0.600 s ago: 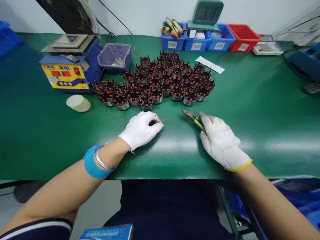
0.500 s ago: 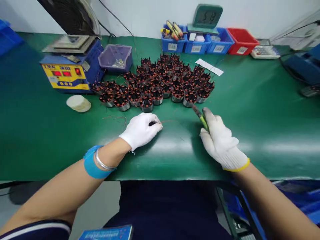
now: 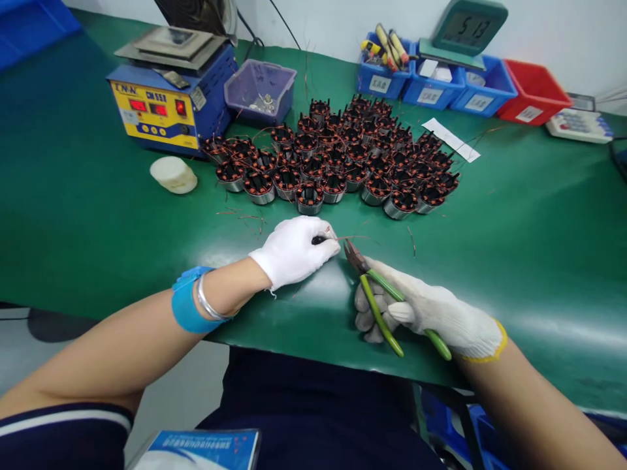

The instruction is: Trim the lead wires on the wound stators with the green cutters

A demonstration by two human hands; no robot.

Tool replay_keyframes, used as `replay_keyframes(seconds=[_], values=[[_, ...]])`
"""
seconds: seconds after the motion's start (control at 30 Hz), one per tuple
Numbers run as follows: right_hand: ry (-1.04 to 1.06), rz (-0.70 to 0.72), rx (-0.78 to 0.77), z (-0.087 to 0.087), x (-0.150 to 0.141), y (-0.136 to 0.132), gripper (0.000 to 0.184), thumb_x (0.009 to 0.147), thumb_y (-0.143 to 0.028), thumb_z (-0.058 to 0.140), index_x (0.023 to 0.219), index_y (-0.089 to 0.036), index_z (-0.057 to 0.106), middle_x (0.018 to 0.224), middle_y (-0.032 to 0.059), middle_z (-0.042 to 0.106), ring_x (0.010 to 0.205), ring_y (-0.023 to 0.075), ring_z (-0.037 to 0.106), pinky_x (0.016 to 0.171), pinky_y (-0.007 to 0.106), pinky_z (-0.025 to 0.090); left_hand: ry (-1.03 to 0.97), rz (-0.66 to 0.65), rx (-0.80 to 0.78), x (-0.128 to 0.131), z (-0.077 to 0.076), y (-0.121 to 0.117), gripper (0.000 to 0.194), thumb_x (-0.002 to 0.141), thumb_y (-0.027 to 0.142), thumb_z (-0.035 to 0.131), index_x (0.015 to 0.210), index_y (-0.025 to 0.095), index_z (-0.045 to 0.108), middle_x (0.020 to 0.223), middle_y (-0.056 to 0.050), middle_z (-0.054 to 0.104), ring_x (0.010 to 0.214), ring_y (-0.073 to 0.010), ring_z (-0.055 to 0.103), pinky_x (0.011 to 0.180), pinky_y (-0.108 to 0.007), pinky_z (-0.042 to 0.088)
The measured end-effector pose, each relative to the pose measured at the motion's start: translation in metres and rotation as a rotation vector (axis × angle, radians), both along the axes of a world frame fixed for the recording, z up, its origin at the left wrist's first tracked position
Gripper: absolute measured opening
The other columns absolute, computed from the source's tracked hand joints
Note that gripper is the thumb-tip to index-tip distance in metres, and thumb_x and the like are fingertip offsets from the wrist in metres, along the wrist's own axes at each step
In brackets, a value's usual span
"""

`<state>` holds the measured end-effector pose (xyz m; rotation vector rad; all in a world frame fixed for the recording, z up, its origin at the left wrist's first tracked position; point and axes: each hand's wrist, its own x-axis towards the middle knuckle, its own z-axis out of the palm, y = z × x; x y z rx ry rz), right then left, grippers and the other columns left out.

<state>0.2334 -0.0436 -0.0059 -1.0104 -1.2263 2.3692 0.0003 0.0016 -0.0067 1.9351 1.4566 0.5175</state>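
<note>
Pliers point(image 3: 359, 260) in right hand point(image 3: 428, 305), handles spread, tips just beside wire point(image 3: 350, 237) pinched in left hand point(image 3: 296, 251). Purple bin point(image 3: 252, 116): small bits point(image 3: 265, 103). Left blue bin point(image 3: 364, 79): tools point(image 3: 392, 49). Middle blue bin point(image 3: 414, 91): white boxes point(image 3: 435, 70). Clock point(image 3: 469, 27): "5 13". Machine point(image 3: 155, 129): "CM", digits unclear.

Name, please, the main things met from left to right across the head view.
Blue plastic bin, yellow-and-blue boxy machine, white-gloved left hand, green-handled metal pliers, red plastic bin.

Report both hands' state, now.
Left white-gloved hand: closed, pinching a thin copper-coloured wire.
Right white-gloved hand: curled, holding green-handled metal pliers.
</note>
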Motion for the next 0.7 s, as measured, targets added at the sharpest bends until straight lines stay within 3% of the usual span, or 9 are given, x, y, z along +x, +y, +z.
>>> replay_keyframes(seconds=[0.2,0.37,0.57,0.7], values=[[-0.105,-0.021,0.033,0.009,-0.011,0.000,0.080,0.078,-0.033,0.069,0.147,-0.026,0.030,0.100,0.0057,0.057,0.084,0.0208,0.065,0.068,0.035,0.058,0.056,-0.055,0.055,-0.002,0.000,0.002,0.021,0.082,0.035,0.056,0.078,0.020,0.070,0.072,0.001,0.067,0.070,-0.0157,0.059,0.064,-0.027,0.039],[-0.215,0.001,0.111,0.014,-0.018,0.000,0.076,0.080,-0.031,0.063,0.148,-0.026,0.030,0.094,0.0043,0.058,0.074,0.0179,0.063,0.062,0.032,0.058,0.111,-0.120,0.087,-0.005,-0.001,0.005,0.023,0.083,0.036,0.053,0.082,0.021,0.071,0.077,0.001,0.068,0.075,-0.0168,0.059,0.066,-0.028,0.039],[-0.538,0.173,0.294,0.026,-0.015,0.002,0.073,0.091,-0.036,0.053,0.155,-0.027,0.019,0.083,0.0029,0.065,0.065,0.0176,0.065,0.056,0.029,0.054,0.130,-0.171,0.070,-0.007,0.004,0.005,0.021,0.082,0.033,0.055,0.082,0.020,0.071,0.081,0.000,0.070,0.079,-0.0181,0.060,0.071,-0.029,0.041],[-0.816,0.283,0.572,0.034,-0.018,-0.001,0.070,0.092,-0.039,0.048,0.155,-0.031,0.020,0.115,0.0089,0.066,0.086,0.0237,0.069,0.078,0.039,0.054,0.044,-0.237,-0.024,-0.015,0.009,0.008,0.030,0.086,0.041,0.051,0.080,0.019,0.071,0.075,0.000,0.070,0.073,-0.0169,0.062,0.070,-0.028,0.044]])
